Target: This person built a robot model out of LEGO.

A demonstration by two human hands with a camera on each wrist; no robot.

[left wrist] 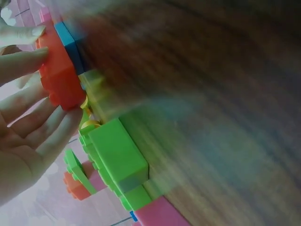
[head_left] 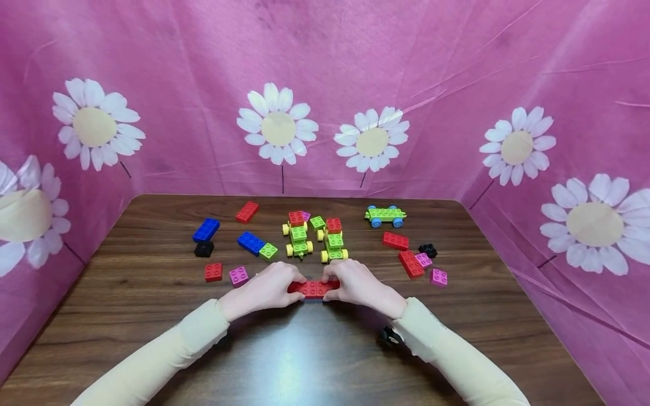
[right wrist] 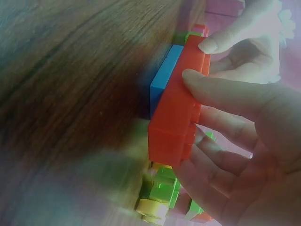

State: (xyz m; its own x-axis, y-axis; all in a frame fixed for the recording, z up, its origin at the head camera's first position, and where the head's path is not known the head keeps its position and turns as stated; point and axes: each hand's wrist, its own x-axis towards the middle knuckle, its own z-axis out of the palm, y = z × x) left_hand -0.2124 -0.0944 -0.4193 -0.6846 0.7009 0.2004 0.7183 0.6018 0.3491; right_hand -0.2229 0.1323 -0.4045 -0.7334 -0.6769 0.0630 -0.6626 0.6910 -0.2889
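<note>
At the near middle of the table, red building bricks point(head_left: 310, 290) lie end to end in a row, a seam showing between them. Under them is a blue brick point(right wrist: 163, 77), and the red ends stick out past it in both wrist views. My left hand point(head_left: 269, 285) grips the left end of the red row, thumb on the near side and fingers behind. The right hand point(head_left: 360, 288) pinches the right end the same way. Just beyond the hands stand two green wheeled cars with yellow wheels, the left car point(head_left: 298, 234) and the right car point(head_left: 334, 241).
Left of centre lie blue bricks point(head_left: 206, 230), a black brick point(head_left: 204, 249) and a pink brick point(head_left: 238, 276). On the right are red bricks point(head_left: 411, 264), a black piece point(head_left: 428, 250) and a green blue-wheeled base point(head_left: 385, 215). A pink flowered cloth point(head_left: 325, 51) hangs behind the table.
</note>
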